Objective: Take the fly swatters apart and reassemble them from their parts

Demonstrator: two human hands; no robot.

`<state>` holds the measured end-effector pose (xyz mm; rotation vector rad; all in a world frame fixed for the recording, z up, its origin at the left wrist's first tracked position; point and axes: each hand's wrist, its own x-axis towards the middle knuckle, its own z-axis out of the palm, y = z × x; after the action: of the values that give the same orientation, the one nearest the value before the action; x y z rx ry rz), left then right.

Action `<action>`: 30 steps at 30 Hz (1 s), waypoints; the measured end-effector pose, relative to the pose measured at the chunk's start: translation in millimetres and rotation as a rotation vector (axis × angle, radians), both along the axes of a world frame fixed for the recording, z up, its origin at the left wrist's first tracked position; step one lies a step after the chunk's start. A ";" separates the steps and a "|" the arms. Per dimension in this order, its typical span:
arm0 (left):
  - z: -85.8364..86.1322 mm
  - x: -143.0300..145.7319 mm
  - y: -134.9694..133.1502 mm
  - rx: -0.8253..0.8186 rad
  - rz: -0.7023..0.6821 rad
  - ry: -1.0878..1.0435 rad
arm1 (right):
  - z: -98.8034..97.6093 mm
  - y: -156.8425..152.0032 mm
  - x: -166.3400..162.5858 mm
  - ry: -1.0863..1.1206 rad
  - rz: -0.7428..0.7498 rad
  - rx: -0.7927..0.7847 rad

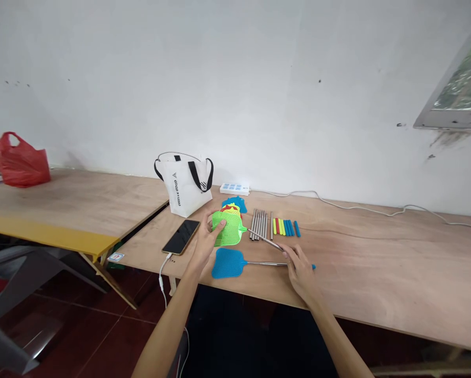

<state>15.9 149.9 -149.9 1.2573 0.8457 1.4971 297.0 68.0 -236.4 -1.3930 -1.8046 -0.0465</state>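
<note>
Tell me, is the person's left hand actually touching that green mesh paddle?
Touching: the head view shows the left hand gripping the green mesh paddle at its left edge, thumb laid over its face.

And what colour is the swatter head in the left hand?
Bright green: the swatter head in the left hand shows best in the head view.

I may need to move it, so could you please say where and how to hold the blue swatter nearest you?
Pinch the blue swatter by its slim metal shaft, probably from the near side: it lies flat, shaft crosswise, and the right hand partly hides its other end.
</note>
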 end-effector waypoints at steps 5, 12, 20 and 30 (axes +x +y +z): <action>-0.4 -1.0 0.0 -0.011 -0.017 0.023 | -2.1 0.7 1.1 0.015 0.049 0.030; -5.6 -10.6 5.6 0.116 0.002 0.206 | 0.1 -2.3 -0.1 -0.094 -0.027 0.072; -6.4 -4.5 0.7 0.244 0.018 0.444 | -1.5 -1.0 0.1 -0.205 -0.142 0.115; -30.4 24.8 -8.0 0.058 0.022 0.805 | -3.7 -1.4 -3.9 -0.232 -0.153 0.096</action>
<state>40.7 141.9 -180.3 1.9371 1.3284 1.0098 293.1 66.5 -240.2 -1.5041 -1.8514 -0.3844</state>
